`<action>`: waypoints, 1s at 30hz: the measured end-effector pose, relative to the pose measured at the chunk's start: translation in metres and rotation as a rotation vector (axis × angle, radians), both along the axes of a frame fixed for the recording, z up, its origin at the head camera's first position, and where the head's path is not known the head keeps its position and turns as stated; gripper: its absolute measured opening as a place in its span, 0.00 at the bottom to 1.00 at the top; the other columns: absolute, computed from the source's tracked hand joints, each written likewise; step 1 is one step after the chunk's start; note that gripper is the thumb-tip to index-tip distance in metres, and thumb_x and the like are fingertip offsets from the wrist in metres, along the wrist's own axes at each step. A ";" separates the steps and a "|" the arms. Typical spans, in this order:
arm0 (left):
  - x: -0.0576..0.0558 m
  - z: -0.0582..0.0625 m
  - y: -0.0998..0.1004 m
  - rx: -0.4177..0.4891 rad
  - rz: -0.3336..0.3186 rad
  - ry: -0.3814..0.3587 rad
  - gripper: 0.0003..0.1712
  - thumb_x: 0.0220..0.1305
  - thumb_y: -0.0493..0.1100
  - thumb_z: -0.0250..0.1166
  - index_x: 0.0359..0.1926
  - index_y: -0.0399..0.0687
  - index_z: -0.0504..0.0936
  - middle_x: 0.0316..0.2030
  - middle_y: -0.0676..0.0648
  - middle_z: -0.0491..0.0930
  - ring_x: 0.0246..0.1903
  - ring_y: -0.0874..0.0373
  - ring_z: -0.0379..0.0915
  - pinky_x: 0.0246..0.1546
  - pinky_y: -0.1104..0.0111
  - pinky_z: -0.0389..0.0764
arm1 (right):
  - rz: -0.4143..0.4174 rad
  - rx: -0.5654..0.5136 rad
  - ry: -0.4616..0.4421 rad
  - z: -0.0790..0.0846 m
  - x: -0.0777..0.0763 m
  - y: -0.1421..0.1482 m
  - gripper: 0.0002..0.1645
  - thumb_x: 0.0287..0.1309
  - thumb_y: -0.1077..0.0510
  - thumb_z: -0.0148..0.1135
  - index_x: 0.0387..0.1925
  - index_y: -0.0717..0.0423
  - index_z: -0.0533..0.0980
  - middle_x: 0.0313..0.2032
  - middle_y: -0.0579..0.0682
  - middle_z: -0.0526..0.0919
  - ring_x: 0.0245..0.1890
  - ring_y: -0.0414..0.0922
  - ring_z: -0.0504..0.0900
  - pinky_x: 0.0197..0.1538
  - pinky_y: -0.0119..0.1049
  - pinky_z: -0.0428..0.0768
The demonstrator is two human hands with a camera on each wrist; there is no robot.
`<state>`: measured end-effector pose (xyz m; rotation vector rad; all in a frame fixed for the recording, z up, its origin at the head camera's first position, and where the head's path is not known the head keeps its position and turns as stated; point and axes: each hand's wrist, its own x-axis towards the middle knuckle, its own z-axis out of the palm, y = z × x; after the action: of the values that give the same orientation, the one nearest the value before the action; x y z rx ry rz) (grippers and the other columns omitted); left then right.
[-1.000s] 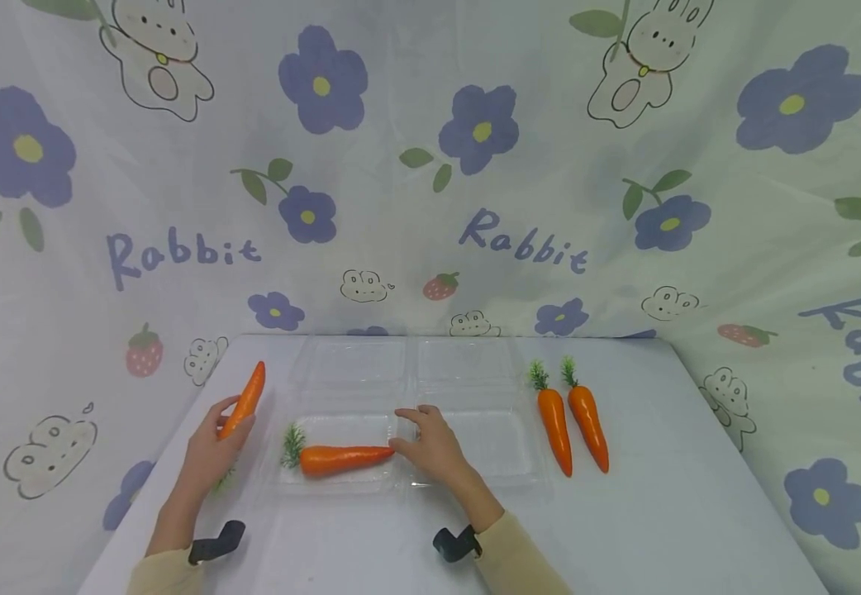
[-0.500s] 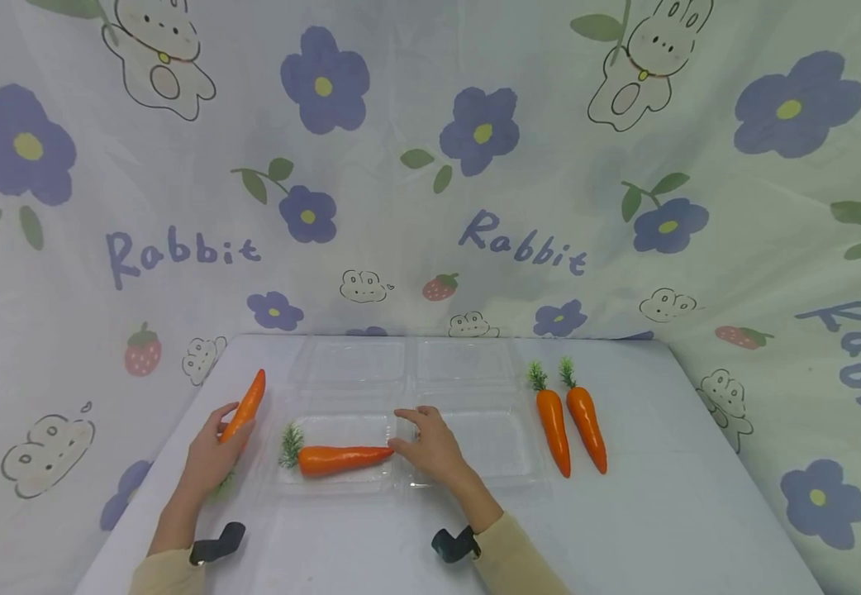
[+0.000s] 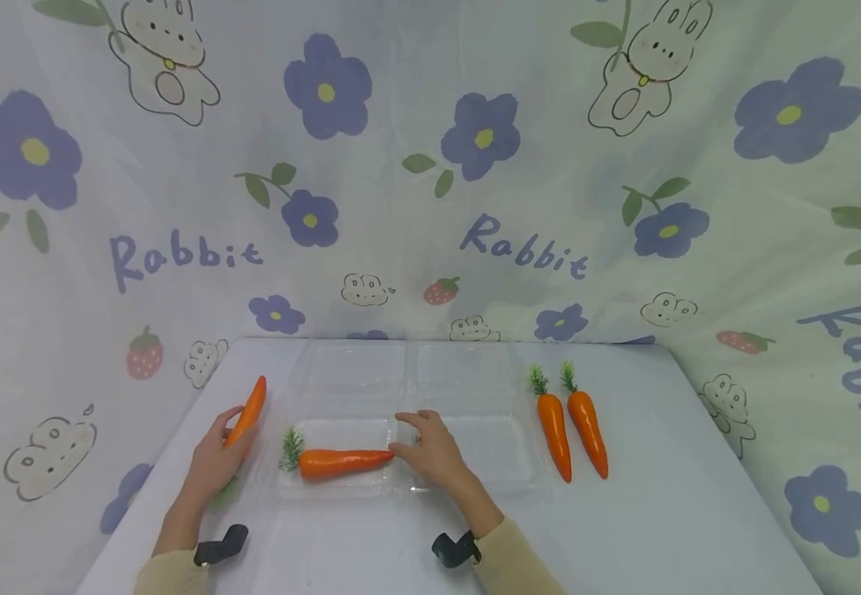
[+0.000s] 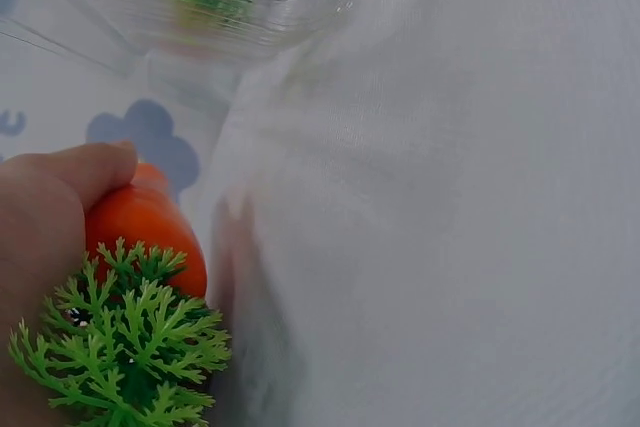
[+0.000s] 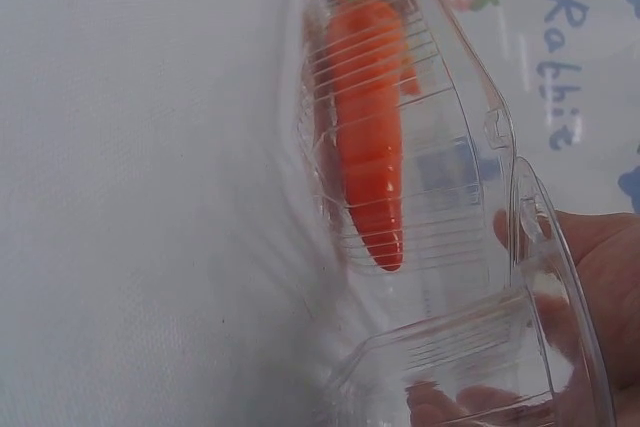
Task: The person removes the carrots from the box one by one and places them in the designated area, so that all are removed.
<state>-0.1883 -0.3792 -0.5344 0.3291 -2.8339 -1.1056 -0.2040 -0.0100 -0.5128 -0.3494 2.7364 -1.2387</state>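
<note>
My left hand (image 3: 215, 454) holds a toy carrot (image 3: 254, 405) left of the clear plastic boxes, its tip pointing up and away. In the left wrist view, the thumb lies along the orange body, above the feathery green top (image 4: 135, 347). Another carrot (image 3: 337, 464) lies sideways in the left clear box (image 3: 341, 489), leaves to the left. My right hand (image 3: 436, 453) is over the border between the left box and the right clear box (image 3: 505, 479), fingers spread and slightly bent, thumb near the carrot's tip. Whether it touches the plastic is unclear.
Two more carrots (image 3: 554, 434) (image 3: 589, 431) lie side by side on the white table (image 3: 668, 512), right of the boxes. Behind the boxes are clear lid-like panels (image 3: 356, 364). A rabbit-and-flower patterned cloth (image 3: 401, 231) hangs at the back and sides.
The left hand and its carrot have come down slightly and toward the person. The right hand and the other carrots stay in place; the head view shifts slightly.
</note>
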 end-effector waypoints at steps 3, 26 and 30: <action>-0.002 0.000 0.001 -0.003 0.002 0.009 0.40 0.71 0.60 0.53 0.73 0.42 0.56 0.51 0.28 0.70 0.40 0.41 0.71 0.32 0.63 0.73 | 0.001 -0.007 0.006 0.001 -0.001 0.000 0.30 0.57 0.45 0.68 0.61 0.42 0.75 0.64 0.59 0.68 0.52 0.53 0.78 0.50 0.49 0.80; 0.000 -0.001 0.002 -0.009 -0.053 -0.076 0.44 0.70 0.64 0.51 0.72 0.39 0.55 0.61 0.24 0.62 0.53 0.33 0.63 0.52 0.39 0.68 | -0.004 -0.017 -0.004 0.000 -0.001 0.000 0.30 0.57 0.45 0.68 0.61 0.42 0.75 0.63 0.59 0.68 0.51 0.52 0.79 0.49 0.47 0.81; -0.001 -0.004 0.002 -0.034 -0.055 -0.076 0.43 0.69 0.63 0.52 0.71 0.37 0.58 0.58 0.25 0.64 0.51 0.34 0.65 0.50 0.41 0.70 | -0.004 -0.024 -0.005 -0.001 0.000 0.000 0.30 0.57 0.46 0.68 0.61 0.43 0.76 0.63 0.59 0.68 0.51 0.53 0.79 0.49 0.48 0.81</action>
<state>-0.1890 -0.3768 -0.5385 0.2980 -2.9421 -1.0753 -0.2040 -0.0099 -0.5141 -0.3429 2.7222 -1.2720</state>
